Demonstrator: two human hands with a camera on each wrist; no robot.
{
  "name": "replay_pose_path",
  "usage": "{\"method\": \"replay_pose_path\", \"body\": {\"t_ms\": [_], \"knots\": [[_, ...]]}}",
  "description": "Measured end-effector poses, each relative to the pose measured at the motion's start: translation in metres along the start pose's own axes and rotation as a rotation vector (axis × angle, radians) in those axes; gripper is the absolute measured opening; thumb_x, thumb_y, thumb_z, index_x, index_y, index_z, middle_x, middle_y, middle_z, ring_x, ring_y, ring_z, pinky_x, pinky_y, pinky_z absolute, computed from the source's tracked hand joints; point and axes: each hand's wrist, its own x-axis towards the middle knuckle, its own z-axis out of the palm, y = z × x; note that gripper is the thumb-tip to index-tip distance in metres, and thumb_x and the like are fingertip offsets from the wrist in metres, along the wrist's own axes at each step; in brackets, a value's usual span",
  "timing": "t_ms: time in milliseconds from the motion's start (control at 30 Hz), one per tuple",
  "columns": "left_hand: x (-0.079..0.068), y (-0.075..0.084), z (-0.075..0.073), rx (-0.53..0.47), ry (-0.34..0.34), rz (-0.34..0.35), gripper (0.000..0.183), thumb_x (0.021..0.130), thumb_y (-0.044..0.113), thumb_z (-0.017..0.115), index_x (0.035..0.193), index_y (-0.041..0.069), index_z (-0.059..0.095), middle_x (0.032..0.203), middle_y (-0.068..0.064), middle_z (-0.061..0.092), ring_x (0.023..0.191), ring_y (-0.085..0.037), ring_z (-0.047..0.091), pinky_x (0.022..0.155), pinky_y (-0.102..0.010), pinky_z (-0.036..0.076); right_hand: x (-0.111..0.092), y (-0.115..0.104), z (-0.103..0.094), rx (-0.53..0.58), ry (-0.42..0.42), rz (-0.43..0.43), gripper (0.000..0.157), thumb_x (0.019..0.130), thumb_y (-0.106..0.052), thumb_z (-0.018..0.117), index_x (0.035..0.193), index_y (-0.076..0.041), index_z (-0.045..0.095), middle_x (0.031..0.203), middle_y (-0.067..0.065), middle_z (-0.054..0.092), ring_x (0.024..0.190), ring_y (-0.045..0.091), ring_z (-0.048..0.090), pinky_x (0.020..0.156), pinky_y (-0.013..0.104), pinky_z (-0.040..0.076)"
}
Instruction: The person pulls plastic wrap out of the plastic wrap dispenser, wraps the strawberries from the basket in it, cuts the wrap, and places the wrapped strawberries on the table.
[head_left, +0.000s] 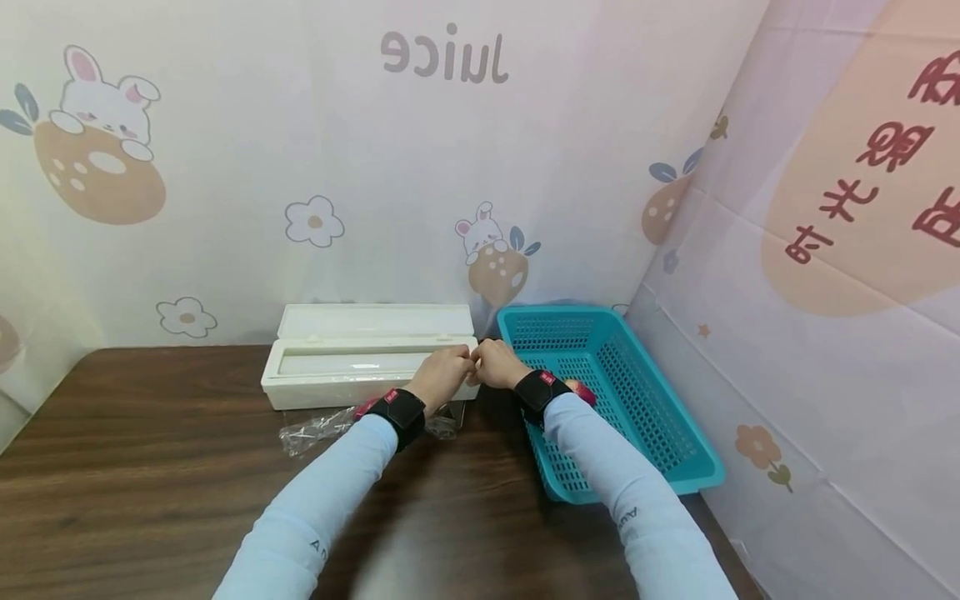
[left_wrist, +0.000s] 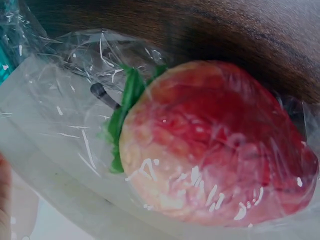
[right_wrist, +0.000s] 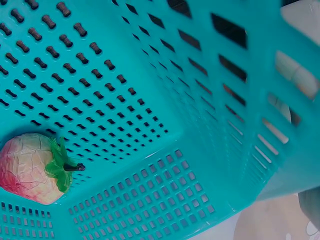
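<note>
In the head view my left hand (head_left: 441, 379) and right hand (head_left: 497, 364) meet at the right end of a white cling film box (head_left: 315, 392), its lid raised. Curled fingers on both hands pinch clear film at that corner; the exact grip is small and partly hidden. Below my left wrist, in front of the box, a red and cream toy strawberry (left_wrist: 215, 145) with green leaves and a dark stem lies under wrinkled cling film (left_wrist: 75, 115). Loose film (head_left: 315, 432) spreads left of it on the table.
A turquoise basket (head_left: 656, 417) stands at the right, partly under my right forearm. Another toy strawberry (right_wrist: 32, 167) lies inside it. The dark wooden table (head_left: 150, 467) extends left and forward of the box. Printed cloth walls (head_left: 375, 167) rise behind and to the right.
</note>
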Motion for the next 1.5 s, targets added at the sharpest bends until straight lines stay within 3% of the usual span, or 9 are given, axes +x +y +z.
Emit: {"method": "replay_pose_path", "body": {"t_ms": [133, 400, 667, 767, 933, 1167, 1333, 1500], "knots": [[-0.004, -0.006, -0.005, 0.023, 0.023, 0.004, 0.014, 0.084, 0.004, 0.062, 0.085, 0.013, 0.072, 0.083, -0.001, 0.057, 0.071, -0.014, 0.058, 0.059, -0.024, 0.048, 0.002, -0.002, -0.002, -0.011, -0.022, 0.02, 0.017, 0.073, -0.019, 0.077, 0.086, -0.008, 0.074, 0.072, 0.006, 0.067, 0.049, 0.012, 0.043, 0.049, 0.019, 0.03], [-0.016, -0.017, -0.022, 0.01, 0.005, -0.027, 0.014, 0.082, 0.002, 0.064, 0.088, 0.011, 0.073, 0.086, -0.003, 0.059, 0.077, -0.017, 0.061, 0.065, -0.025, 0.05, 0.002, 0.003, -0.01, -0.043, -0.049, 0.106, 0.024, 0.071, -0.02, 0.078, 0.092, -0.008, 0.073, 0.076, 0.005, 0.067, 0.06, 0.014, 0.053, 0.056, 0.023, 0.039], [-0.023, -0.02, -0.018, 0.017, 0.028, -0.027, 0.014, 0.083, 0.002, 0.063, 0.086, 0.011, 0.074, 0.083, -0.003, 0.059, 0.075, -0.016, 0.06, 0.064, -0.025, 0.049, 0.0, -0.003, -0.016, -0.024, -0.144, 0.092, 0.04, 0.076, -0.019, 0.074, 0.111, -0.003, 0.064, 0.087, 0.01, 0.065, 0.072, 0.017, 0.056, 0.064, 0.028, 0.045], [-0.025, -0.021, -0.017, 0.016, 0.029, -0.035, 0.014, 0.082, 0.002, 0.064, 0.085, 0.011, 0.074, 0.082, -0.003, 0.059, 0.073, -0.016, 0.06, 0.063, -0.026, 0.05, 0.002, -0.011, -0.022, -0.04, -0.111, 0.07, 0.041, 0.077, -0.018, 0.073, 0.113, -0.001, 0.063, 0.096, 0.012, 0.065, 0.083, 0.022, 0.059, 0.071, 0.032, 0.048], [-0.027, -0.024, -0.014, -0.002, 0.035, -0.057, 0.014, 0.082, 0.002, 0.064, 0.084, 0.011, 0.074, 0.081, -0.003, 0.059, 0.072, -0.016, 0.06, 0.061, -0.025, 0.049, 0.007, -0.023, -0.015, -0.115, -0.1, -0.011, 0.027, 0.079, -0.016, 0.071, 0.103, -0.003, 0.069, 0.105, 0.012, 0.067, 0.096, 0.028, 0.062, 0.083, 0.039, 0.049], [-0.027, -0.023, -0.017, -0.173, 0.014, -0.145, 0.012, 0.081, 0.001, 0.064, 0.088, 0.005, 0.072, 0.083, -0.007, 0.059, 0.075, -0.02, 0.06, 0.067, -0.029, 0.05, 0.009, -0.033, -0.003, -0.285, -0.145, -0.019, 0.017, 0.077, -0.012, 0.072, 0.093, -0.006, 0.072, 0.096, 0.008, 0.07, 0.093, 0.026, 0.062, 0.085, 0.036, 0.048], [-0.025, -0.02, -0.024, -0.182, -0.046, -0.225, 0.012, 0.08, 0.006, 0.068, 0.092, 0.004, 0.071, 0.087, -0.008, 0.062, 0.08, -0.022, 0.061, 0.07, -0.03, 0.05, 0.012, -0.038, 0.002, -0.337, -0.085, -0.069, 0.01, 0.075, -0.009, 0.073, 0.084, -0.006, 0.072, 0.087, 0.006, 0.07, 0.084, 0.024, 0.063, 0.076, 0.034, 0.051], [-0.015, -0.017, -0.031, -0.177, -0.063, -0.217, 0.01, 0.081, -0.002, 0.063, 0.08, 0.004, 0.071, 0.076, -0.009, 0.065, 0.074, -0.022, 0.061, 0.067, -0.032, 0.05, 0.015, -0.042, 0.003, -0.388, 0.0, -0.069, 0.007, 0.072, -0.002, 0.072, 0.072, -0.008, 0.069, 0.072, 0.004, 0.067, 0.073, 0.022, 0.063, 0.066, 0.033, 0.052]]}}
